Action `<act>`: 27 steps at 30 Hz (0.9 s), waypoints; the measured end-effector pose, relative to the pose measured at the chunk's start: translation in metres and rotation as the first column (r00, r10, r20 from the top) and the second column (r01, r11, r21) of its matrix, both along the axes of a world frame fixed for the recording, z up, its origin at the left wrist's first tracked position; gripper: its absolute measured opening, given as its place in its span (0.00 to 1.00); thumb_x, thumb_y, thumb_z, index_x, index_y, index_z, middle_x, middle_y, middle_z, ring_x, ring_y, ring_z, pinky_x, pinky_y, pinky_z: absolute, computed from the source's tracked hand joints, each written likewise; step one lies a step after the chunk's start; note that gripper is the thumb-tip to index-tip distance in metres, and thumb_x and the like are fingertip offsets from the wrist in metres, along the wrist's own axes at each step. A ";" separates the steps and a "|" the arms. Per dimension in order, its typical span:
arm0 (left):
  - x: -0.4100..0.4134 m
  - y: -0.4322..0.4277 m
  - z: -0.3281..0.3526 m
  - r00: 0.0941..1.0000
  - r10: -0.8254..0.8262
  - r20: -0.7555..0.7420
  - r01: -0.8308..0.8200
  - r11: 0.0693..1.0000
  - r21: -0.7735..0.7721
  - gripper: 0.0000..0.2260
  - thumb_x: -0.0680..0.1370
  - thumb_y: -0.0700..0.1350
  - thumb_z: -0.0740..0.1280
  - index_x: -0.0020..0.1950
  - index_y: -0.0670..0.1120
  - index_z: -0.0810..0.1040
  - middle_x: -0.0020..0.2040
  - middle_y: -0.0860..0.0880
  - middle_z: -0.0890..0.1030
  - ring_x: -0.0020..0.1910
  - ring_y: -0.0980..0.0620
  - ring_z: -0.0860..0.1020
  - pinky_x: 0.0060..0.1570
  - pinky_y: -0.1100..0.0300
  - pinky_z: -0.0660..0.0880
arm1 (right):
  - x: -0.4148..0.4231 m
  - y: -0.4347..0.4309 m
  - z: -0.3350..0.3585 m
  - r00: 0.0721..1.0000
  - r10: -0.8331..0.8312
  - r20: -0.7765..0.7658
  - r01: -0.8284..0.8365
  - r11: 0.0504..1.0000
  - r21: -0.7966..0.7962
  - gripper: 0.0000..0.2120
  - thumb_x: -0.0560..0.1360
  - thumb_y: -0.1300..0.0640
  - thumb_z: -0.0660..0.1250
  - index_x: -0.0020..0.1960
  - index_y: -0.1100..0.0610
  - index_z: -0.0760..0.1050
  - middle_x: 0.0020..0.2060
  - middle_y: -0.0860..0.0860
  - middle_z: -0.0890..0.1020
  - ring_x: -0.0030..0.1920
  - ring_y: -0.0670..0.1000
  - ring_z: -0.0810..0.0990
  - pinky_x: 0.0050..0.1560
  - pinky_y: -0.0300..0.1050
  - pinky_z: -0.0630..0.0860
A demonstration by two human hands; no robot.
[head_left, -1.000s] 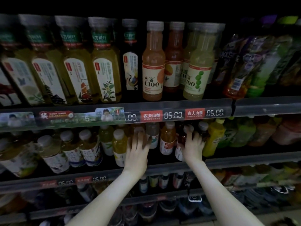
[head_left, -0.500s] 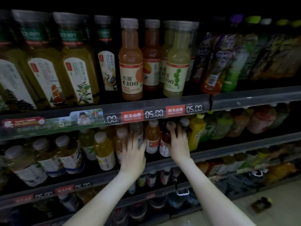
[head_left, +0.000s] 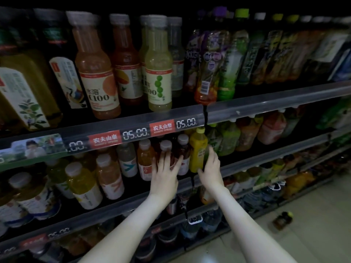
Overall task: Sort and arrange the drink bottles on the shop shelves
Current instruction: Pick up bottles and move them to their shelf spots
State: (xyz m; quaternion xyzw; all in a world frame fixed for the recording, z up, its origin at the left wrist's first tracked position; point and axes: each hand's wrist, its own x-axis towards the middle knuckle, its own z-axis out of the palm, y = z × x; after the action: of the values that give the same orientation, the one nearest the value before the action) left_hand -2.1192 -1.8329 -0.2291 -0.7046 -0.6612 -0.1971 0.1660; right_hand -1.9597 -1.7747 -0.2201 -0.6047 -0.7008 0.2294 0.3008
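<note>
On the middle shelf stand small drink bottles. My left hand point(head_left: 167, 172) reaches up with straight fingers and touches two dark red bottles with white caps point(head_left: 182, 147). Just right of them stands a yellow bottle point(head_left: 197, 149). My right hand point(head_left: 210, 167) lies against that bottle's right side, fingers fairly straight and thumb by its base. Left of my hands are an orange bottle point(head_left: 145, 158), a pale one point(head_left: 127, 160) and more yellow and peach bottles point(head_left: 81, 185).
The rail above point(head_left: 136, 133) carries red price tags reading 05.00. Tall C100 juice bottles point(head_left: 96, 73) stand on the top shelf, and green and orange bottles point(head_left: 229, 137) to the right of my hands. A small bottle point(head_left: 283, 220) lies on the tiled floor at the lower right.
The view has swung right. My left hand moved from the pale bottles over to the dark red ones. My right hand left the dark red bottles and came to the yellow bottle.
</note>
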 end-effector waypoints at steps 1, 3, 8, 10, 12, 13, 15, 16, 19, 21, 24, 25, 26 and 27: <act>0.004 0.004 0.000 1.000 0.017 -0.006 -0.017 1.000 -0.003 0.41 0.60 0.43 0.79 0.72 0.49 0.70 0.70 0.37 0.65 0.68 0.37 0.62 0.64 0.34 0.63 | 0.001 0.007 0.000 1.000 -0.008 -0.019 0.007 0.999 -0.035 0.40 0.78 0.63 0.64 0.78 0.56 0.40 0.77 0.55 0.50 0.77 0.56 0.50 0.73 0.49 0.58; 0.017 0.013 0.000 0.996 0.085 -0.007 -0.086 0.996 -0.039 0.43 0.59 0.44 0.79 0.73 0.51 0.69 0.71 0.38 0.66 0.70 0.36 0.61 0.66 0.32 0.57 | 0.003 0.023 0.000 0.998 0.011 -0.061 -0.017 0.996 -0.088 0.38 0.78 0.61 0.64 0.79 0.57 0.43 0.76 0.56 0.56 0.75 0.56 0.56 0.73 0.49 0.59; 0.046 0.035 0.004 0.962 0.265 -0.059 -0.270 0.957 -0.101 0.44 0.61 0.50 0.77 0.75 0.51 0.66 0.74 0.40 0.65 0.72 0.38 0.57 0.71 0.38 0.39 | 0.000 0.059 -0.003 0.992 0.058 -0.116 -0.073 0.989 -0.128 0.26 0.77 0.55 0.65 0.71 0.60 0.59 0.61 0.58 0.73 0.61 0.58 0.75 0.59 0.53 0.75; 0.056 0.043 0.004 0.950 0.305 -0.066 -0.311 0.942 -0.123 0.42 0.62 0.50 0.77 0.75 0.50 0.65 0.74 0.39 0.65 0.73 0.37 0.55 0.70 0.38 0.38 | -0.003 0.065 -0.004 0.991 0.037 -0.131 -0.052 0.992 -0.111 0.27 0.77 0.54 0.66 0.71 0.60 0.58 0.62 0.59 0.72 0.59 0.59 0.75 0.55 0.52 0.76; 0.065 0.048 0.003 0.938 0.343 -0.052 -0.347 0.928 -0.136 0.42 0.61 0.50 0.77 0.74 0.48 0.67 0.73 0.38 0.67 0.72 0.37 0.57 0.70 0.38 0.41 | -0.003 0.069 -0.007 0.996 0.033 -0.085 -0.038 0.998 -0.055 0.30 0.77 0.53 0.66 0.72 0.61 0.56 0.65 0.60 0.69 0.61 0.61 0.73 0.52 0.51 0.76; 0.068 0.049 0.003 0.932 0.359 -0.046 -0.362 0.922 -0.137 0.42 0.61 0.50 0.77 0.74 0.47 0.68 0.72 0.38 0.68 0.72 0.37 0.58 0.70 0.38 0.42 | -0.003 0.069 -0.008 0.998 0.047 -0.050 -0.049 0.998 -0.033 0.30 0.77 0.53 0.66 0.72 0.61 0.56 0.65 0.61 0.68 0.62 0.61 0.72 0.51 0.50 0.75; 0.074 0.047 0.003 0.922 0.385 -0.040 -0.387 0.912 -0.137 0.43 0.60 0.50 0.77 0.74 0.46 0.67 0.71 0.37 0.69 0.72 0.36 0.59 0.70 0.37 0.42 | 0.000 0.069 -0.005 0.997 0.071 -0.018 -0.072 0.996 -0.048 0.29 0.78 0.52 0.66 0.71 0.61 0.56 0.65 0.61 0.68 0.61 0.60 0.72 0.49 0.49 0.74; 0.077 0.044 0.004 0.922 0.385 -0.033 -0.386 0.913 -0.128 0.43 0.60 0.49 0.77 0.74 0.46 0.67 0.71 0.37 0.68 0.72 0.36 0.59 0.70 0.37 0.42 | 0.003 0.067 -0.002 0.997 0.073 -0.013 -0.073 0.996 -0.050 0.29 0.77 0.52 0.66 0.71 0.61 0.57 0.65 0.60 0.69 0.61 0.59 0.73 0.50 0.49 0.74; 0.086 0.033 0.020 0.965 0.261 0.035 -0.260 0.965 -0.034 0.34 0.65 0.44 0.74 0.71 0.44 0.70 0.67 0.38 0.72 0.67 0.36 0.70 0.70 0.39 0.56 | 0.017 0.051 0.011 0.994 0.102 0.048 -0.107 0.987 0.119 0.31 0.76 0.56 0.68 0.72 0.64 0.58 0.63 0.61 0.70 0.63 0.59 0.71 0.60 0.50 0.73; 0.093 0.025 0.041 0.992 0.079 0.101 -0.091 0.990 0.111 0.24 0.71 0.40 0.69 0.67 0.42 0.74 0.62 0.40 0.76 0.60 0.40 0.76 0.64 0.46 0.70 | 0.031 0.036 0.021 0.981 0.188 0.036 -0.190 0.930 0.316 0.31 0.73 0.60 0.70 0.71 0.66 0.60 0.60 0.62 0.72 0.59 0.60 0.71 0.60 0.53 0.73; 0.101 0.015 0.091 0.989 -0.117 0.096 0.071 0.921 0.384 0.16 0.76 0.39 0.62 0.62 0.39 0.78 0.57 0.41 0.80 0.55 0.44 0.78 0.55 0.53 0.76 | 0.046 0.018 0.053 0.932 0.361 -0.040 -0.282 0.789 0.546 0.27 0.73 0.64 0.70 0.68 0.60 0.62 0.55 0.59 0.75 0.54 0.55 0.72 0.56 0.50 0.76; 0.100 0.014 0.110 0.988 -0.132 0.075 0.083 0.884 0.461 0.15 0.76 0.39 0.62 0.61 0.39 0.79 0.57 0.41 0.80 0.55 0.44 0.78 0.55 0.53 0.76 | 0.048 0.016 0.068 0.917 0.394 -0.061 -0.276 0.738 0.616 0.26 0.73 0.65 0.70 0.66 0.58 0.63 0.55 0.58 0.76 0.54 0.53 0.72 0.55 0.47 0.76; 0.097 0.016 0.129 0.991 -0.126 0.055 0.079 0.850 0.521 0.15 0.77 0.39 0.62 0.61 0.39 0.79 0.57 0.40 0.79 0.56 0.44 0.78 0.56 0.53 0.75 | 0.049 0.016 0.085 0.909 0.410 -0.077 -0.253 0.688 0.680 0.24 0.73 0.66 0.70 0.65 0.58 0.64 0.54 0.58 0.76 0.54 0.53 0.73 0.55 0.45 0.75; 0.092 0.019 0.147 0.994 -0.105 0.042 0.063 0.824 0.563 0.15 0.77 0.39 0.62 0.62 0.39 0.78 0.58 0.39 0.78 0.57 0.44 0.77 0.58 0.53 0.74 | 0.048 0.019 0.102 0.906 0.413 -0.091 -0.222 0.647 0.730 0.22 0.74 0.66 0.68 0.64 0.59 0.65 0.54 0.58 0.76 0.54 0.53 0.74 0.56 0.45 0.74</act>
State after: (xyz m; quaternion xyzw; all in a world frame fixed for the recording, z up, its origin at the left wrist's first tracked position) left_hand -2.0269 -1.8143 -0.0820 -0.6459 -0.5479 -0.4147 0.3327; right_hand -1.9113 -1.7560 -0.1181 -0.2763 -0.7864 0.0678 0.5483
